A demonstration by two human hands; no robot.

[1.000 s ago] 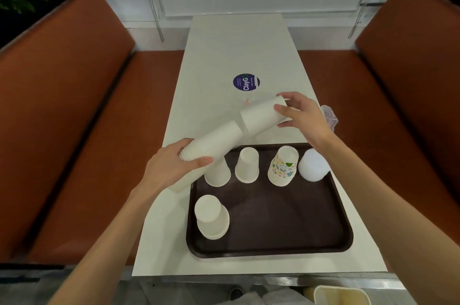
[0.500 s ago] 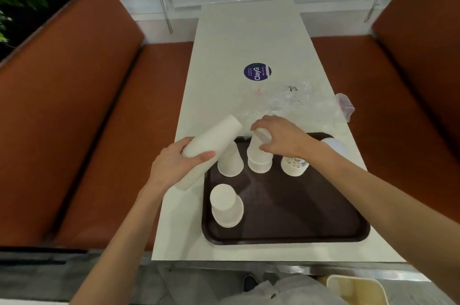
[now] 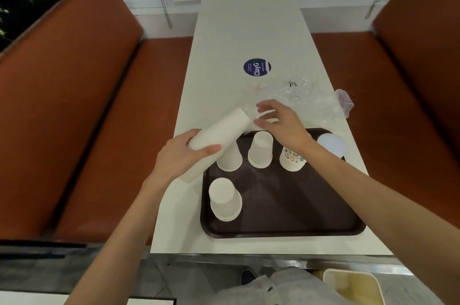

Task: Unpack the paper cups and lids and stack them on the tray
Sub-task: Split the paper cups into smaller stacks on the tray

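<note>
My left hand (image 3: pixel 184 155) grips a long nested stack of white paper cups (image 3: pixel 219 130), held slanted over the dark brown tray's (image 3: pixel 286 207) far left corner. My right hand (image 3: pixel 281 123) hovers with fingers spread just past the stack's closed end and holds nothing. On the tray stand upside-down white cup stacks: one at the back left (image 3: pixel 230 159), one in the back middle (image 3: pixel 260 149), one at the front left (image 3: pixel 224 199). A printed cup stack (image 3: pixel 292 159) and a white lid stack (image 3: pixel 331 145) sit at the back right.
Crumpled clear plastic wrapping (image 3: pixel 306 99) lies on the white table (image 3: pixel 249 35) behind the tray, near a round blue sticker (image 3: pixel 257 67). Brown benches (image 3: pixel 82 110) flank the table. A cream bin (image 3: pixel 353 287) sits below the near edge.
My right hand set a short cup stack onto the back-middle stack, let go, and rose toward the end of the long stack. My left hand kept its hold.
</note>
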